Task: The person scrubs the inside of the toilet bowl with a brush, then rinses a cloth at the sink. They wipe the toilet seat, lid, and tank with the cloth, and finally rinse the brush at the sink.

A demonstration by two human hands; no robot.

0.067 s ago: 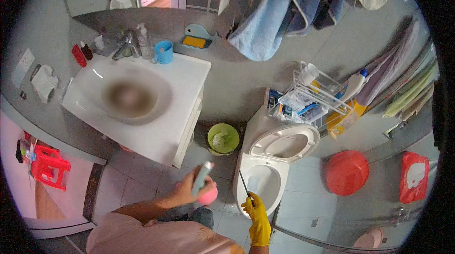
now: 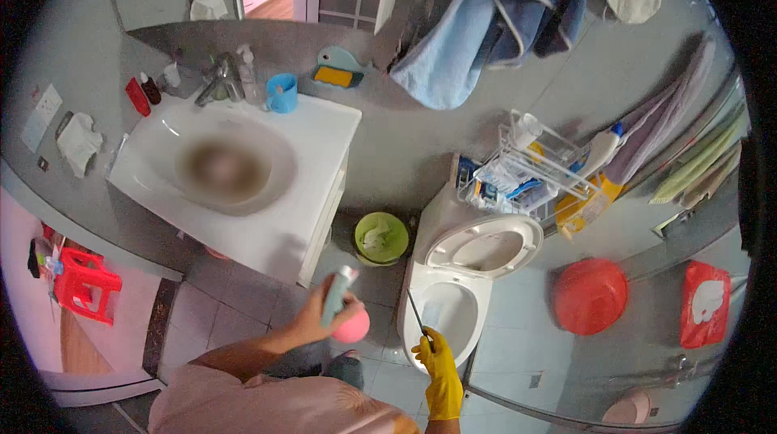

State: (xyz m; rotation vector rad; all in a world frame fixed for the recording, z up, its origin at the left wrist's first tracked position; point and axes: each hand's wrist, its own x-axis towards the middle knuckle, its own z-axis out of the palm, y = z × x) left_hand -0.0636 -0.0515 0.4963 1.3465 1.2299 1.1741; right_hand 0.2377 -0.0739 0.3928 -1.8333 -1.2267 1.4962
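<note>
My bare left hand (image 2: pixel 320 316) is wrapped round a slim grey-green bottle-like thing (image 2: pixel 337 296) with a pale tip. A round pink thing (image 2: pixel 353 327) shows just below those fingers; whether the two are joined I cannot tell. My right hand (image 2: pixel 439 365), in a yellow rubber glove, grips a thin dark stick (image 2: pixel 417 312) at the near rim of the toilet (image 2: pixel 414 288). The stick slants up and left along the bowl's left side. Both the toilet's lid and seat (image 2: pixel 487 244) are raised.
A green bin (image 2: pixel 394 227) stands left of the toilet. Beyond my left hand is a white washbasin (image 2: pixel 328 122) with a blue cup (image 2: pixel 282 94). A wire rack (image 2: pixel 558 159) of bottles and packets sits above the tank. A red basin (image 2: pixel 591 296) is at the right.
My left hand and the grey-green thing have shifted slightly left, and that thing has tilted a little. My right hand stays nearly still at the toilet.
</note>
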